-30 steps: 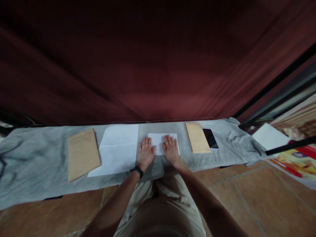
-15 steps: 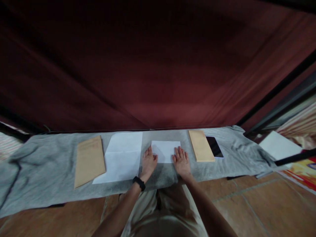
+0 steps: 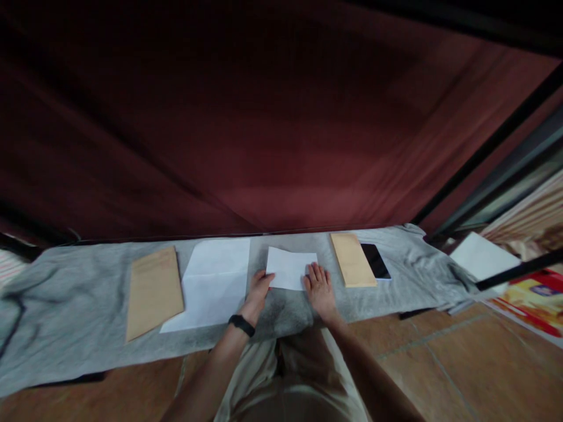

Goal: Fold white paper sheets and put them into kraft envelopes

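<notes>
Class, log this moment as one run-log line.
left hand: grips folded white paper edge | right hand: flat on paper | surface: grey cloth | nearby: phone

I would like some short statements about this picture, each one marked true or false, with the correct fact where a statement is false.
1. The left hand touches the near left corner of the small folded white paper. True.
2. The right hand holds the phone. False: it rests flat at the near right edge of the small folded white paper; the phone lies apart, to the right.
3. The phone lies beside the smaller brown envelope, on its right side. True.
4. The grey cloth carries only one brown envelope. False: a larger brown envelope also lies at the left.
5. A black band is on the right wrist. False: it is on the left wrist.
</notes>
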The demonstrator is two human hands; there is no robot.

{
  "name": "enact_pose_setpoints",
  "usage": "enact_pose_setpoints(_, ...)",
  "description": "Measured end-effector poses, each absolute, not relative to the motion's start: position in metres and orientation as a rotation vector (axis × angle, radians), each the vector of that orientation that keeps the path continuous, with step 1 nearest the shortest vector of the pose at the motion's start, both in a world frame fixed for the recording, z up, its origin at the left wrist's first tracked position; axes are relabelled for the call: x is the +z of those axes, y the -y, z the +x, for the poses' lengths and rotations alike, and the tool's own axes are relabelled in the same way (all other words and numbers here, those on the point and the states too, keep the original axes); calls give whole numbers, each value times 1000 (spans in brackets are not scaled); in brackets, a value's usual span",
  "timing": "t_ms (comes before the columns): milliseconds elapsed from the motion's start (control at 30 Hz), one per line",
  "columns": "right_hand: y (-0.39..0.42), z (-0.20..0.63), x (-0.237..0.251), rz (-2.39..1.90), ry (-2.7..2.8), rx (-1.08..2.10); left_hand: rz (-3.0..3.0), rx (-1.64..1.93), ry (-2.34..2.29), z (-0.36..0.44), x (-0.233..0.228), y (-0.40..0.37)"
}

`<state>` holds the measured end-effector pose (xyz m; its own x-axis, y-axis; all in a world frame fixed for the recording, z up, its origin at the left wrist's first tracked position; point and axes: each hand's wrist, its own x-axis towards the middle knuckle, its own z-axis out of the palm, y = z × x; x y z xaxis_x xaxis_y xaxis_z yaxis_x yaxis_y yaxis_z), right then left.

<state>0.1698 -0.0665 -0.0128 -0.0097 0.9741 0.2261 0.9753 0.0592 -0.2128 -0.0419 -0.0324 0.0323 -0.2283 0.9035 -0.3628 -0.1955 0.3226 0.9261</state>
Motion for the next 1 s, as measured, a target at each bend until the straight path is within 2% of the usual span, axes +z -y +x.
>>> enact_pose_setpoints(233, 74, 139, 11, -1603, 2063, 56, 801, 1315, -1302, -33, 82, 27)
enact_pose_setpoints(300, 67, 129, 27, -1537, 1906, 216, 842, 1330, -1209, -29, 102, 29)
enact_pose_setpoints(433, 46, 124, 63, -1251, 1234, 801, 857, 1459, -1015, -32, 126, 30)
enact_pose_setpoints(533, 42, 124, 85, -944, 741, 1132, 698, 1448, -1246, -43, 118, 28)
enact_pose_setpoints(633, 50, 115, 92, -758, 475, 1259, 539, 1230, -1257, -46, 101, 32)
enact_pose_setpoints(767, 68, 98, 81, -724, 316, 1335, 597, 1208, -1018, -37, 84, 41)
enact_pose_setpoints(900, 82, 91, 62, -788, 257, 1455, 784, 1286, -1068, -40, 76, 34)
enact_pose_setpoints(1000, 94, 100, 50, -871, 214, 1563, 931, 1201, -1084, -54, 66, 19)
